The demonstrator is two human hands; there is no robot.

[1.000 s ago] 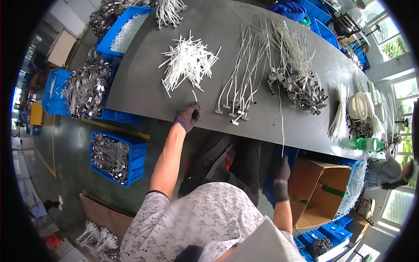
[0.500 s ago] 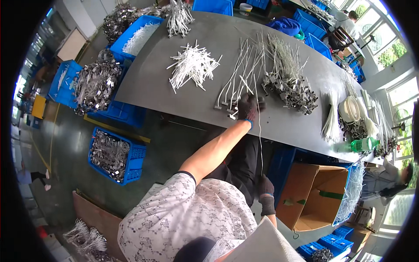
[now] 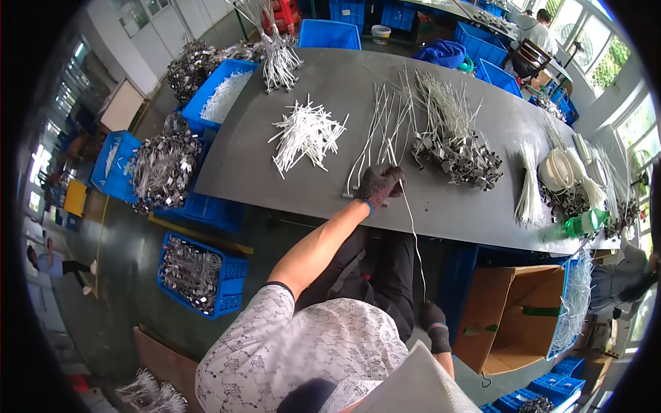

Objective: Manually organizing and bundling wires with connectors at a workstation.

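The left hand (image 3: 380,184) grips a white wire (image 3: 413,234) beside the wire bundle (image 3: 385,131); right hand (image 3: 435,325) grip indiscernible. Pulling may snag neighbouring wires.

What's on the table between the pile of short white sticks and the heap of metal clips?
In the head view, long white cables lie fanned between the short white sticks and the metal clips, with the left hand at their near ends.
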